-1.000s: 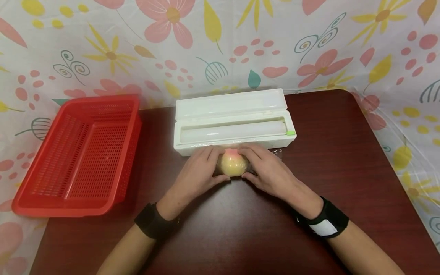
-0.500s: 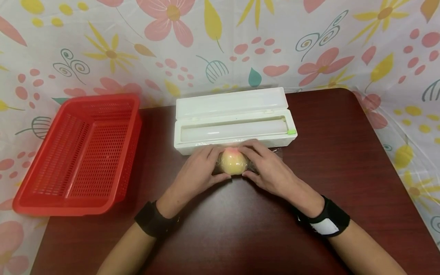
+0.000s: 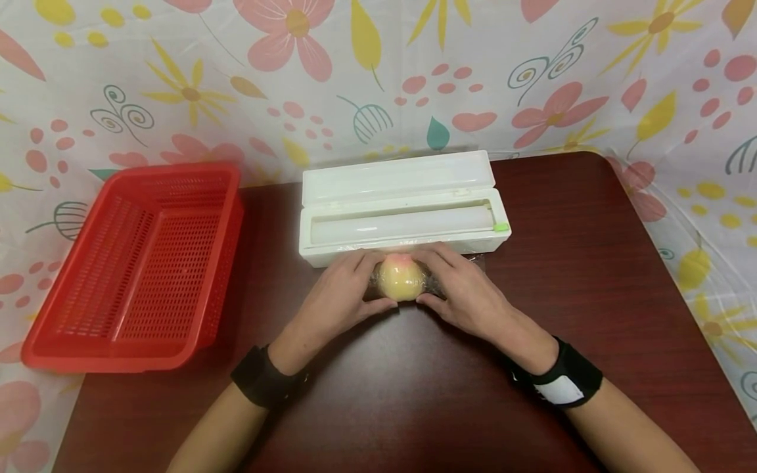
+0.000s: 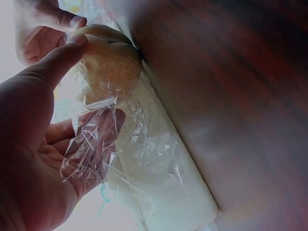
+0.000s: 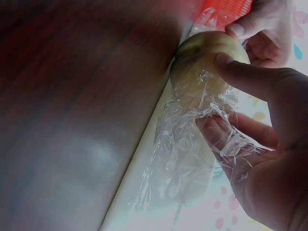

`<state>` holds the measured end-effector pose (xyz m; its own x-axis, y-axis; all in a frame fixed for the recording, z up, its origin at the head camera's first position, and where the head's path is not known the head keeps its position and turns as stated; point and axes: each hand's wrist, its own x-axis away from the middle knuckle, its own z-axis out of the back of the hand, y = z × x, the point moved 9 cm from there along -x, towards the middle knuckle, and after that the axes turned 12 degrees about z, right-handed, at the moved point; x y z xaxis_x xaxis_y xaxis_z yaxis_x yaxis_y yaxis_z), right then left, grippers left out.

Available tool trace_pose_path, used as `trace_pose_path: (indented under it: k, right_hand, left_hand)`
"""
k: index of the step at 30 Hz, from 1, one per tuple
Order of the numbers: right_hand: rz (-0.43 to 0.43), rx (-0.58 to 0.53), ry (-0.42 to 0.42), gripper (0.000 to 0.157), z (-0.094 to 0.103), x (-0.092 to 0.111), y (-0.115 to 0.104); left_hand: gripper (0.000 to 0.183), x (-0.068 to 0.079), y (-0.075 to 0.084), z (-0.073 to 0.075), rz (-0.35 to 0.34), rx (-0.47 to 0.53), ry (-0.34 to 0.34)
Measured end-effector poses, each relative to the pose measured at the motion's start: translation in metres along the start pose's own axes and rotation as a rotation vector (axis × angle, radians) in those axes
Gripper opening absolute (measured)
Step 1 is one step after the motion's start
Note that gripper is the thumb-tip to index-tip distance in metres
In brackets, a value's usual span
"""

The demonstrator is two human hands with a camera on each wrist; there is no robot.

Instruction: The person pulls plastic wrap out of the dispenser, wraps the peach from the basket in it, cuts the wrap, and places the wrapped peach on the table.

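A pale yellow peach [image 3: 402, 281] with a pink tip sits at the middle of the table, under clear cling film [image 4: 154, 144]. My left hand [image 3: 340, 286] grips its left side and my right hand [image 3: 467, 292] its right side. Both thumbs press on the near side of the fruit, by its stem hollow, while the fingers curve round the far side. Loose, crinkled film spreads out from the peach on both sides, over the fingers in the wrist views. Just behind the hands stands a white cling film box [image 3: 493, 243] with its lid raised and a roll [image 3: 402, 225] inside.
A red plastic basket [image 3: 118, 363] with slotted sides stands at the left of the dark brown table [image 3: 378, 407]. A green slider [image 3: 500, 227] sits at the box's right end. Behind the table hangs a flowered cloth [image 3: 378, 85].
The right hand's fingers have risen slightly behind the peach, and the peach has shifted a touch away from me. Both hands keep their hold; box and basket stay put.
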<state>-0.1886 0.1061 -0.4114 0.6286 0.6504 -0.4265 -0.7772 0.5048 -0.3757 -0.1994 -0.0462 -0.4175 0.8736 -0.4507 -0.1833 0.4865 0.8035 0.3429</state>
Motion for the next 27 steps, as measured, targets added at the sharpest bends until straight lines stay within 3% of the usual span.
trace_pose_path:
  k: [8, 27]
  right_hand:
    - [0.007, 0.013, 0.025, 0.063, 0.0024, 0.0007, -0.0003]
    - [-0.073, -0.044, 0.022, 0.059, 0.0034, 0.0012, 0.0065]
  left_hand:
    - [0.077, -0.0001, 0.0003, 0.0003, 0.006, 0.002, 0.000]
    - [0.076, -0.0015, -0.0019, 0.0039, 0.012, 0.052, 0.014]
